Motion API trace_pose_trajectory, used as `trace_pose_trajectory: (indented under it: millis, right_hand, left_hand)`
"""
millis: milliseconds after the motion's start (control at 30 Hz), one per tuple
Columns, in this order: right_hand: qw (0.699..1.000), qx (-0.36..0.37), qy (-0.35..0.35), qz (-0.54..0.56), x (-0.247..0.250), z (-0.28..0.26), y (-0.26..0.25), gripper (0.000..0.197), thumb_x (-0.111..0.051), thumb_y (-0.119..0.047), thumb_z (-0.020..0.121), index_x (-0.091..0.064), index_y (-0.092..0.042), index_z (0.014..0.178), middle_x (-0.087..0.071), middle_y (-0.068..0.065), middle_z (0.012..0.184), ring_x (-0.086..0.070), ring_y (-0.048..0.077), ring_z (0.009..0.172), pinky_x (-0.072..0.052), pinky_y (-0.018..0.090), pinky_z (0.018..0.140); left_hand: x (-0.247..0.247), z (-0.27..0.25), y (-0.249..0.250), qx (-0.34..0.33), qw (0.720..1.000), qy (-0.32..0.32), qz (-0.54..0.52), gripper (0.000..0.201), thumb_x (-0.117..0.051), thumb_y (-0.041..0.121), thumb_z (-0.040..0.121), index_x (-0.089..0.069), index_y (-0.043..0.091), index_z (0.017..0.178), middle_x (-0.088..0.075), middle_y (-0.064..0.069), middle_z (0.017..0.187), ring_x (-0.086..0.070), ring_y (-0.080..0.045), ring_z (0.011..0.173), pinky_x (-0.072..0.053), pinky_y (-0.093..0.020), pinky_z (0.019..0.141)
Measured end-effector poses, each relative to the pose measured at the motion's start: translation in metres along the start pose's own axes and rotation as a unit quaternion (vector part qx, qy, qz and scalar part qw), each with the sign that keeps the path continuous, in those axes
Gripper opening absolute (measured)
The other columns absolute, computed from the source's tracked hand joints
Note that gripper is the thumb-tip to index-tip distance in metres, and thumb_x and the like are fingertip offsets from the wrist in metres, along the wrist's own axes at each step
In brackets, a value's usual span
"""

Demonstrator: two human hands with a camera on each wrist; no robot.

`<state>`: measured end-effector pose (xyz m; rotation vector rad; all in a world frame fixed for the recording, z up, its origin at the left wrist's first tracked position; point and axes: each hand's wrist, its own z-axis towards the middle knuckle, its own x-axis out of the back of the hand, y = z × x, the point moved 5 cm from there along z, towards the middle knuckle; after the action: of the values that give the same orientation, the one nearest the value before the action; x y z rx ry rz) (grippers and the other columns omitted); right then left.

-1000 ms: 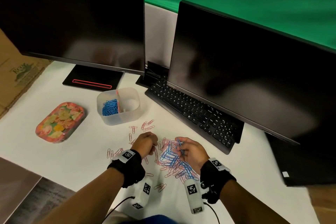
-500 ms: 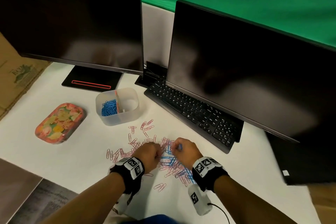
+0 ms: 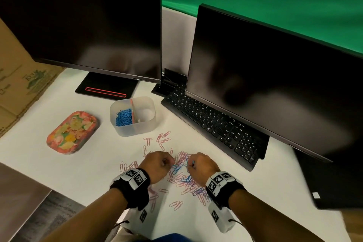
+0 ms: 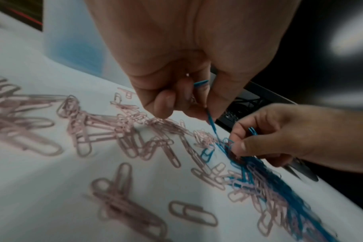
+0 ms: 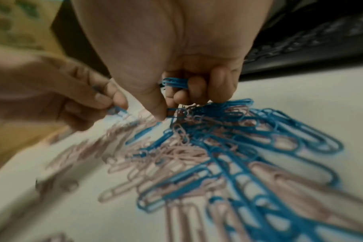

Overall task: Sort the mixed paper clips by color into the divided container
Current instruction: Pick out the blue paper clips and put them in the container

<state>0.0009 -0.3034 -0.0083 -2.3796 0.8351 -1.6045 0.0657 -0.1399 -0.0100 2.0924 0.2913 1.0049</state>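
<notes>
A mixed pile of pink and blue paper clips (image 3: 181,175) lies on the white desk in front of me. Both hands hover over it with fingers curled. My left hand (image 3: 160,164) pinches a blue clip (image 4: 210,120) and keeps another blue clip (image 4: 201,83) in its palm. My right hand (image 3: 200,165) grips a bunch of blue clips (image 5: 174,83) and its thumb and fingertips pinch at the pile. The clear divided container (image 3: 145,124) stands behind the pile, with blue clips (image 3: 123,117) in its left compartment. Its right compartment looks bare.
A black keyboard (image 3: 214,124) lies to the right of the pile under the right monitor (image 3: 275,84). A second monitor (image 3: 82,23) stands at the back left. A floral tin (image 3: 71,132) sits left of the container. Cardboard (image 3: 17,84) lines the left edge.
Both hands have drawn closer together over the pile's middle. The right hand turned palm-down onto the clips.
</notes>
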Motion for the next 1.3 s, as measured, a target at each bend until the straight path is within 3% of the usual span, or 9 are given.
trace_pose_trajectory:
  millis: [67, 167, 333, 500, 633, 733, 800, 933, 1300]
  right_hand:
    - [0.992, -0.031, 0.011, 0.123, 0.001, 0.001, 0.01, 0.012, -0.057, -0.023, 0.091, -0.066, -0.016, 0.09, -0.063, 0.0, 0.095, -0.06, 0.017, 0.085, -0.047, 0.023, 0.072]
    - [0.946, -0.072, 0.003, 0.317, -0.001, 0.004, 0.017, 0.01, -0.06, -0.014, 0.09, -0.066, -0.015, 0.082, -0.068, 0.005, 0.083, -0.064, 0.016, 0.075, -0.05, 0.022, 0.069]
    - [0.794, -0.111, -0.052, 0.596, 0.002, -0.002, 0.008, 0.016, -0.049, 0.003, 0.093, -0.062, -0.005, 0.088, -0.051, 0.008, 0.063, -0.044, 0.014, 0.049, -0.031, 0.022, 0.042]
    - [0.735, -0.136, -0.095, 0.658, 0.001, -0.003, -0.002, 0.015, -0.042, -0.007, 0.085, -0.055, -0.008, 0.076, -0.052, 0.009, 0.067, -0.046, 0.022, 0.056, -0.031, 0.03, 0.051]
    - [0.79, -0.135, -0.091, 0.591, 0.003, -0.003, -0.003, 0.02, -0.051, -0.014, 0.089, -0.053, -0.012, 0.07, -0.049, 0.008, 0.064, -0.042, 0.02, 0.051, -0.028, 0.027, 0.047]
    - [0.939, -0.045, -0.065, 0.335, 0.006, -0.005, 0.002, 0.017, -0.062, -0.016, 0.088, -0.06, -0.022, 0.072, -0.062, 0.007, 0.075, -0.053, 0.016, 0.064, -0.047, 0.027, 0.058]
    - [0.986, 0.012, -0.083, 0.141, 0.005, -0.01, 0.0, 0.008, -0.064, -0.021, 0.083, -0.065, -0.029, 0.082, -0.067, 0.0, 0.087, -0.057, 0.011, 0.075, -0.054, 0.028, 0.076]
    - [0.99, 0.069, -0.099, -0.078, 0.003, -0.022, -0.004, 0.023, -0.059, -0.024, 0.089, -0.064, -0.032, 0.11, -0.063, -0.007, 0.103, -0.06, 0.015, 0.094, -0.046, 0.02, 0.082]
    - [0.995, 0.061, -0.063, -0.044, 0.003, -0.021, 0.002, 0.007, -0.057, -0.027, 0.09, -0.063, -0.025, 0.094, -0.067, -0.003, 0.099, -0.062, 0.016, 0.088, -0.053, 0.027, 0.079]
  left_hand:
    - [0.005, 0.001, -0.003, 0.024, 0.999, 0.01, -0.046, 0.016, -0.058, 0.018, 0.09, -0.071, 0.025, 0.085, -0.071, 0.008, 0.091, -0.063, -0.009, 0.086, -0.045, -0.019, 0.079]
    - [0.005, 0.003, -0.01, 0.1, 0.976, 0.01, -0.195, 0.021, -0.052, 0.011, 0.093, -0.07, 0.017, 0.085, -0.062, 0.001, 0.07, -0.052, -0.016, 0.058, -0.042, -0.023, 0.058]
    - [-0.003, 0.003, -0.005, 0.19, 0.794, -0.002, -0.577, 0.017, -0.039, 0.003, 0.087, -0.053, 0.007, 0.08, -0.037, -0.004, 0.065, -0.034, -0.015, 0.05, -0.03, -0.024, 0.046]
    - [0.004, 0.007, 0.001, 0.198, 0.714, -0.007, -0.672, 0.015, -0.034, 0.013, 0.08, -0.042, 0.012, 0.067, -0.04, -0.005, 0.065, -0.041, -0.018, 0.052, -0.04, -0.022, 0.048]
    - [0.009, 0.008, 0.003, 0.22, 0.755, -0.008, -0.617, 0.018, -0.038, 0.019, 0.084, -0.048, 0.014, 0.069, -0.042, -0.001, 0.063, -0.034, -0.012, 0.042, -0.025, -0.016, 0.039]
    - [0.012, 0.01, 0.002, 0.197, 0.911, 0.004, -0.362, 0.018, -0.056, 0.027, 0.087, -0.057, 0.016, 0.073, -0.046, 0.004, 0.058, -0.033, -0.011, 0.042, -0.023, -0.017, 0.043]
    - [0.01, 0.009, 0.008, 0.126, 0.986, 0.012, -0.106, 0.012, -0.065, 0.027, 0.083, -0.064, 0.02, 0.074, -0.059, 0.006, 0.066, -0.054, -0.012, 0.059, -0.039, -0.021, 0.052]
    - [-0.012, 0.004, 0.013, 0.071, 0.986, -0.009, 0.149, 0.011, -0.063, 0.029, 0.081, -0.066, 0.028, 0.091, -0.067, 0.005, 0.101, -0.063, -0.019, 0.095, -0.052, -0.029, 0.082]
    - [-0.023, 0.007, 0.008, 0.031, 0.958, -0.024, 0.286, 0.018, -0.053, 0.023, 0.089, -0.062, 0.017, 0.103, -0.064, -0.004, 0.107, -0.062, -0.024, 0.097, -0.05, -0.032, 0.078]
